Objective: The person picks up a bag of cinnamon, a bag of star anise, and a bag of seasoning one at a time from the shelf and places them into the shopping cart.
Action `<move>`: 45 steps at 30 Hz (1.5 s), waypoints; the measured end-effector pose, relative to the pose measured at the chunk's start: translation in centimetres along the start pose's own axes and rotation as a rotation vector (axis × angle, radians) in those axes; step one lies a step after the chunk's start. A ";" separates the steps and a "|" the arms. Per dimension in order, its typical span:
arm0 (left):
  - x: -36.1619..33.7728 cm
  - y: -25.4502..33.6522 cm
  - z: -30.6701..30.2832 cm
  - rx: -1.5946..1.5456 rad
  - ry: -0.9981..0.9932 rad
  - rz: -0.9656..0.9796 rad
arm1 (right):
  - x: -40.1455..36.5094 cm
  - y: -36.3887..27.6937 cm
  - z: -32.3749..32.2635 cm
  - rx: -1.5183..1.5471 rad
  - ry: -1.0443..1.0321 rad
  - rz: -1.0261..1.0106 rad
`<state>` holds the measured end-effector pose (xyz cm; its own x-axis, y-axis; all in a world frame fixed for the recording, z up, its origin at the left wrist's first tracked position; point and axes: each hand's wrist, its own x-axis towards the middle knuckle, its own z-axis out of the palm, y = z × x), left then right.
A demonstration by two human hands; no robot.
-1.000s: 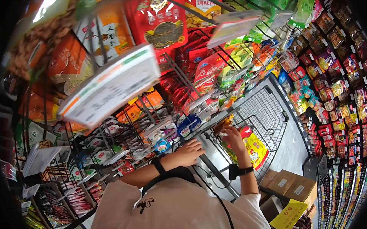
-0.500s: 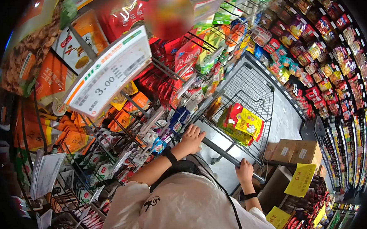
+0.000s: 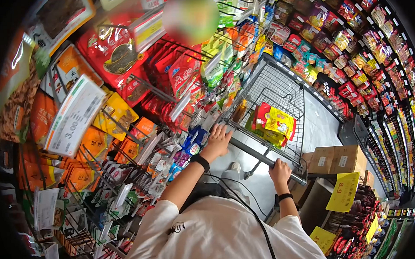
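In a snack aisle, my right hand (image 3: 280, 169) is closed around the cart handle (image 3: 253, 154), while my left hand (image 3: 216, 140) rests, fingers spread, on its left end. Yellow-and-red packets (image 3: 276, 122) lie in the wire basket (image 3: 280, 86) just ahead.

Your left arm (image 3: 184, 180) reaches forward, nearly straight, and your left hand (image 3: 216, 140) lies palm down with its fingers (image 3: 225, 130) spread and loosely extended. Your right arm (image 3: 289, 210) is bent and held closer to your body, and your right hand (image 3: 280, 169) is curled into a closed grip, knuckles up, nearer to you than the left.
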<state>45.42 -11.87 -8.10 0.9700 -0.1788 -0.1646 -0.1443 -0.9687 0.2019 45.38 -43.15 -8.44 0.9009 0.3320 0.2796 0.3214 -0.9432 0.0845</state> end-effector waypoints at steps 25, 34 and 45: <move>15.1 -1.9 -9.5 -0.745 -0.010 -0.211 | 22.6 13.1 5.9 0.090 -0.286 0.100; 0.5 -6.1 -4.7 -1.395 0.933 -0.668 | 25.7 13.8 6.9 0.125 -0.458 0.144; 1.4 -16.3 -5.6 -1.323 1.429 -0.641 | 35.5 -4.4 0.2 0.714 -0.552 -0.639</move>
<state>50.23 4.66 -6.20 0.3414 0.9346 0.0999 -0.2300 -0.0200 0.9730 75.98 -27.18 0.96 0.4578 0.8835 -0.0990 0.7084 -0.4298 -0.5599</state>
